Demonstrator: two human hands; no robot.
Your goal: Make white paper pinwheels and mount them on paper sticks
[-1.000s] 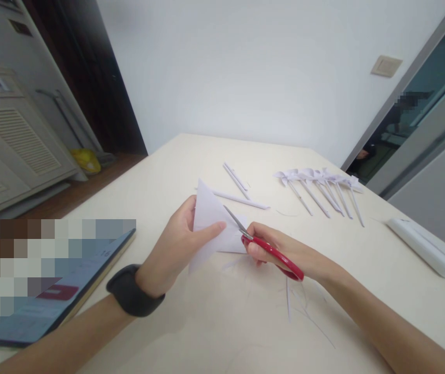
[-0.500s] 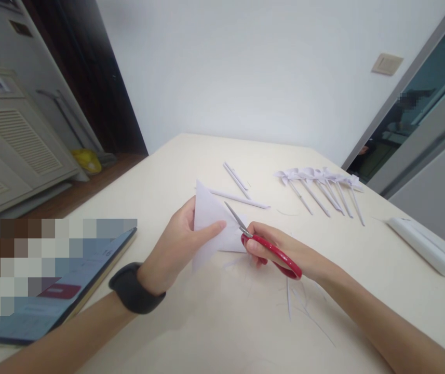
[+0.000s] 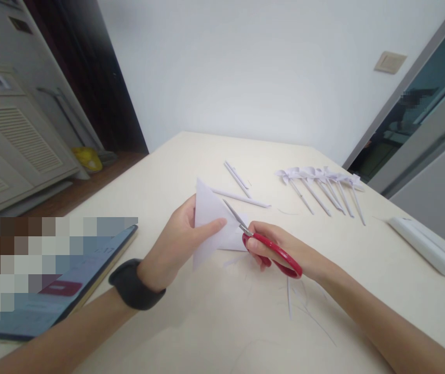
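My left hand [image 3: 175, 244] pinches a folded white paper triangle [image 3: 210, 218] between thumb and fingers, holding it just above the cream table [image 3: 191, 322]. A dark band sits on that wrist. My right hand [image 3: 284, 249] is closed in the red handles of a pair of scissors [image 3: 261, 241]. The metal blades point up and left and lie against the paper's right edge.
A tablet [image 3: 51, 291] lies at the left near the table's edge. Rolled white paper sticks [image 3: 238, 187] and a row of paper pinwheels on sticks [image 3: 323, 184] lie farther back. A long white object [image 3: 425, 246] rests at the right. Thin paper slivers [image 3: 300, 306] lie under my right forearm.
Almost nothing differs. Both hands have stayed on the paper and the scissors, and the view has shifted slightly.
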